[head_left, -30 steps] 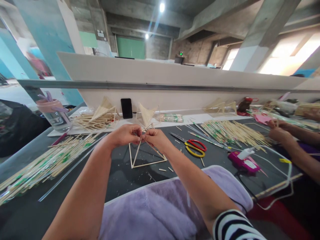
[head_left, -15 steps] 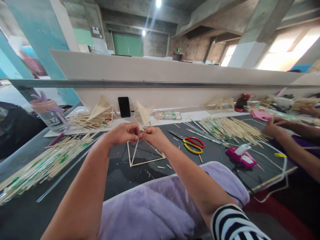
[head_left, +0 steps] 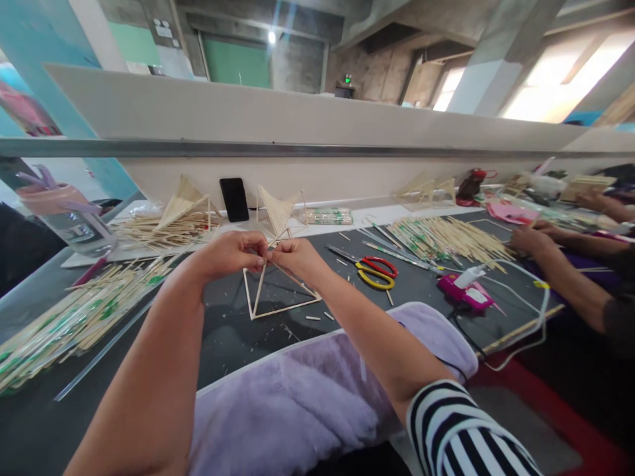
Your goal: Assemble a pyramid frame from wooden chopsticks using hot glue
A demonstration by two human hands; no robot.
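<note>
A frame of thin wooden sticks [head_left: 285, 309] stands on the dark table, its sticks rising from a flat base to a joint. At that upper joint, my left hand [head_left: 241, 252] pinches the sticks with thumb and forefinger. My right hand [head_left: 294, 259] is closed on the same joint from the other side, fingertips almost touching the left ones. The exact contact point is partly hidden by the fingers. Short cut stick pieces [head_left: 313, 318] lie just right of the frame. Scissors with red and yellow handles [head_left: 377, 272] rest farther right.
Bundled sticks in plastic [head_left: 94, 311] lie at left, more sticks [head_left: 446, 241] at right. A pink glue gun-like device [head_left: 466, 291] with a cable sits near a co-worker's hands [head_left: 533, 239]. Behind are a phone [head_left: 234, 199], stick models [head_left: 278, 210] and a bottle [head_left: 67, 218].
The view has shifted, so everything sits slightly left and higher in the picture. Both hands stay pinched at the frame's upper joint; the frame looks unmoved on the table.
</note>
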